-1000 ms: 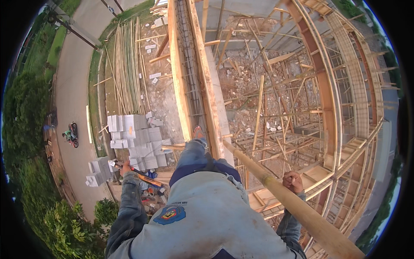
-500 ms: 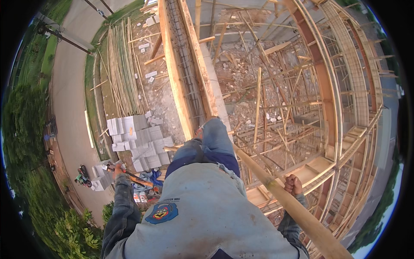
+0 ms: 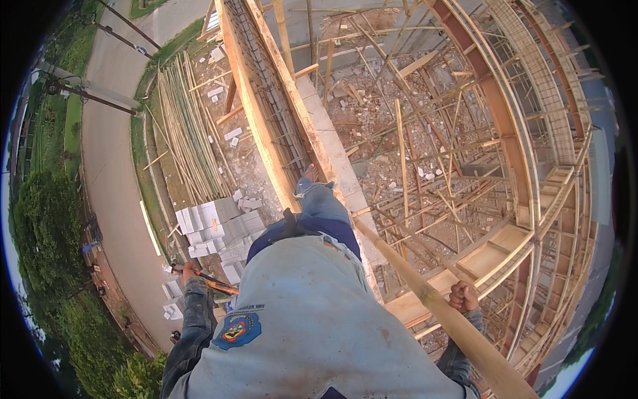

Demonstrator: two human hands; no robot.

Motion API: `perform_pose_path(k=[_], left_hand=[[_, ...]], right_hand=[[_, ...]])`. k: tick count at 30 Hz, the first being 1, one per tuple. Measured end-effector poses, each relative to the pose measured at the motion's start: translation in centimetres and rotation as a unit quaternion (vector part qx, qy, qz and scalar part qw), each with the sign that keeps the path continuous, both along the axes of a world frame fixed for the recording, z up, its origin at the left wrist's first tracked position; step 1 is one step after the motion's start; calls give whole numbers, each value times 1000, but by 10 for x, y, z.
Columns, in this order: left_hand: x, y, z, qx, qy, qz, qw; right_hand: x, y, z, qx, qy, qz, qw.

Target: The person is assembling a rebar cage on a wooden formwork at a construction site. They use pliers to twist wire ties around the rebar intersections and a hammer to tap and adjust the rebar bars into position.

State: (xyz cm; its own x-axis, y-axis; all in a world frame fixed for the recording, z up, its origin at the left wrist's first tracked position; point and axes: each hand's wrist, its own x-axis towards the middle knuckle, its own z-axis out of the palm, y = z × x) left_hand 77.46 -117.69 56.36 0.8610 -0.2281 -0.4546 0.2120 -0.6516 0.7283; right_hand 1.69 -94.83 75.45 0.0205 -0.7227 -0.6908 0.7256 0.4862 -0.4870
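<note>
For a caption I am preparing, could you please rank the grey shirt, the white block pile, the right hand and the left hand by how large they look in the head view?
1. Grey shirt, nearest the camera
2. White block pile
3. Right hand
4. Left hand

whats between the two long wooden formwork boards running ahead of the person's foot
A steel rebar cage runs lengthwise between the left formwork board and the right formwork board, as the head view shows.
</note>
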Motion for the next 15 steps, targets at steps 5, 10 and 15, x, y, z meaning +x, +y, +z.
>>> perform_pose_path(k=[5,10,15], left_hand=[[-5,-93,-19,29,-28,-43,998],[-33,-199,-43,-51,45,-94,993],[-71,-291,-63,-34,-21,-197,980]], right_hand=[[7,24,0,-17,54,-122,991],[12,54,-1,-57,151,-251,954],[31,70,9,-47,223,-393,891]])
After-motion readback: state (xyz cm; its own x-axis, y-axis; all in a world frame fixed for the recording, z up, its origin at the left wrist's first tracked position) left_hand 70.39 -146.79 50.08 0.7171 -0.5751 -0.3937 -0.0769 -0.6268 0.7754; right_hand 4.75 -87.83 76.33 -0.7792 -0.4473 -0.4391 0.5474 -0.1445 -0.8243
